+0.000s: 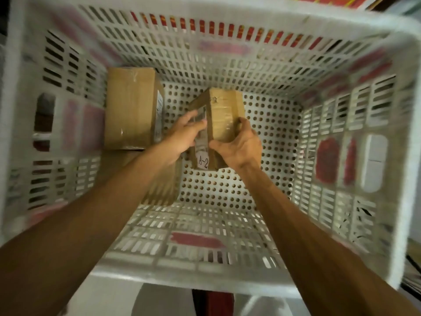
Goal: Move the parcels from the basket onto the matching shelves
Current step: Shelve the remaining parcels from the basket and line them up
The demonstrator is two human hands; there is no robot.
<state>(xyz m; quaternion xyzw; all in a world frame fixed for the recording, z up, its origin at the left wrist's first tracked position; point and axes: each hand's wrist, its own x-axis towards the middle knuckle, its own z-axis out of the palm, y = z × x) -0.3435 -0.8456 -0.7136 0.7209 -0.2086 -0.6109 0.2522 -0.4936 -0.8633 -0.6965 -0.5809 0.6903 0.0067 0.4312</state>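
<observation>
I look straight down into a deep white perforated plastic basket (330, 142). Both hands grip a small brown cardboard parcel (224, 115) near the middle of the basket. It carries a white sticker reading "A-2" at its near end. My left hand (184, 135) holds its left face over a shipping label. My right hand (239, 144) clasps its right side and near edge. A larger brown parcel (131, 108) lies against the basket's left wall. Another brown parcel (164, 183) lies under my left forearm, mostly hidden.
The basket's right half shows its bare holed floor (262, 156). Red printed cartons (319, 1) show beyond the far rim. A red post (216, 304) and pale floor lie below the near rim. The picture is blurred by motion.
</observation>
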